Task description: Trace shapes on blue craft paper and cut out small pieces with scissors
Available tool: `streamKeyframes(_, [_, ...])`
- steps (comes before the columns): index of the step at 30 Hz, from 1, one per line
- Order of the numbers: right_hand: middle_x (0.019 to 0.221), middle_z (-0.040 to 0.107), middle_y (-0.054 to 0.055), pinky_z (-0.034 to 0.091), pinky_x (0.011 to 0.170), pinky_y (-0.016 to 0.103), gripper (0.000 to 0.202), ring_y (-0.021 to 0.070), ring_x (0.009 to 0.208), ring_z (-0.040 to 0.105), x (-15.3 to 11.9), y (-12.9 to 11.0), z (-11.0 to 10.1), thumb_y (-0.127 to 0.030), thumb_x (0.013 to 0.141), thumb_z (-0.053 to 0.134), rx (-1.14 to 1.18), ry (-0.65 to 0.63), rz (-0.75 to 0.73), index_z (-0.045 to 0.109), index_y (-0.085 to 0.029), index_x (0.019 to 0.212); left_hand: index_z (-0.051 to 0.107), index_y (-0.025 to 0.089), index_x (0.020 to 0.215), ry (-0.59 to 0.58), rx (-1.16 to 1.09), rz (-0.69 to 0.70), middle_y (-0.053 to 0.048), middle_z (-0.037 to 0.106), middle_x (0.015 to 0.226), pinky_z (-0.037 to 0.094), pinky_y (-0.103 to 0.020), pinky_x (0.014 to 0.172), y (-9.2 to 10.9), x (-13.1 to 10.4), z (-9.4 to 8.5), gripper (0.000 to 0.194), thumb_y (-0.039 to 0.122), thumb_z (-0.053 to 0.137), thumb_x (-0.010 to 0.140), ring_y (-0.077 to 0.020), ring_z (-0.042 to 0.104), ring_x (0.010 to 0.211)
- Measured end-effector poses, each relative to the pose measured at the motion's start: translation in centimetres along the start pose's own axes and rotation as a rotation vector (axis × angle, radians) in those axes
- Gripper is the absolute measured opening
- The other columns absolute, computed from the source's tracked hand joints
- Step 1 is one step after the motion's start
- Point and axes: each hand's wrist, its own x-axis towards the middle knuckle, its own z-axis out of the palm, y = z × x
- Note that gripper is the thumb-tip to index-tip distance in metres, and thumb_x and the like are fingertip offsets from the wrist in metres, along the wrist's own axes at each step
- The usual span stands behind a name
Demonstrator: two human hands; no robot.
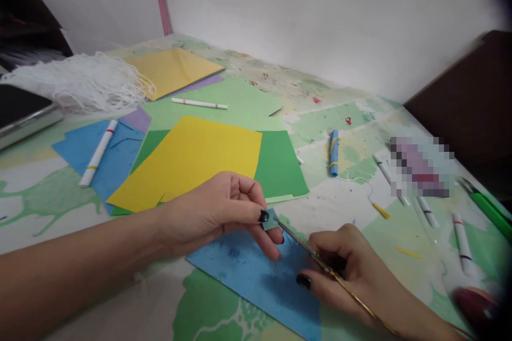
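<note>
Between its thumb and fingers, my left hand (236,205) pinches a small blue paper piece (269,219). My right hand (348,272) grips gold-handled scissors (316,257), whose narrow tips meet the piece from the right. Whether the blades are parted is too small to tell. Below both hands a blue sheet (256,277) lies on the table. A yellow sheet (200,160) rests over a dark green sheet (280,162), just beyond my left hand.
White string (80,82) is heaped at the back left beside a dark device (24,112). Markers (99,153) lie around. A rolled blue paper (333,153) with yellow bands stands out right of centre. Green-handled cutters (490,210) lie at the right edge.
</note>
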Motion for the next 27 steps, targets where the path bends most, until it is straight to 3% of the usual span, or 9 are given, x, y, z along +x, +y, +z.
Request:
streamKeyframes(8, [0.053,0.027,-0.006,0.016,0.043,0.022,0.035,0.0069,0.05,0.023,-0.3,-0.6,-0.8,-0.041,0.073,0.061,0.3,-0.156,0.039,0.038,-0.018,0.059,0.054,0.014,0.073,-0.01,-0.089,-0.023,-0.008,0.072,0.073,0.048,-0.027,0.068,0.2,0.1,0.3,0.008,0.008,0.055,0.078,-0.0179,0.069,0.067])
streamKeyframes(13, [0.053,0.028,-0.006,0.015,0.045,0.023,0.035,0.0069,0.051,0.023,-0.5,-0.6,-1.0,-0.039,0.07,0.064,0.406,-0.198,0.047,0.04,-0.017,0.06,0.058,0.013,0.074,0.009,-0.1,-0.005,-0.007,0.071,0.073,0.049,-0.027,0.07,0.0,0.2,0.5,0.006,0.009,0.058,0.078,-0.0176,0.068,0.068])
streamKeyframes(20, [0.057,0.022,-0.006,0.017,0.045,0.022,0.039,0.0075,0.052,0.022,-0.7,-0.5,-0.2,-0.045,0.078,0.056,0.267,-0.072,0.016,0.032,-0.019,0.062,0.059,0.012,0.073,0.095,-0.154,0.092,-0.006,0.071,0.078,0.048,-0.023,0.071,-0.7,0.3,1.4,0.008,0.012,0.06,0.08,-0.0145,0.068,0.071])
streamKeyframes(27, [0.056,0.023,-0.005,0.017,0.044,0.023,0.04,0.0077,0.051,0.024,-1.0,-1.1,0.6,-0.047,0.078,0.052,0.167,0.068,0.068,0.033,-0.018,0.059,0.056,0.013,0.072,0.166,-0.158,0.191,-0.004,0.069,0.073,0.049,-0.023,0.07,-1.2,0.1,2.3,0.01,0.013,0.058,0.083,-0.0138,0.067,0.067])
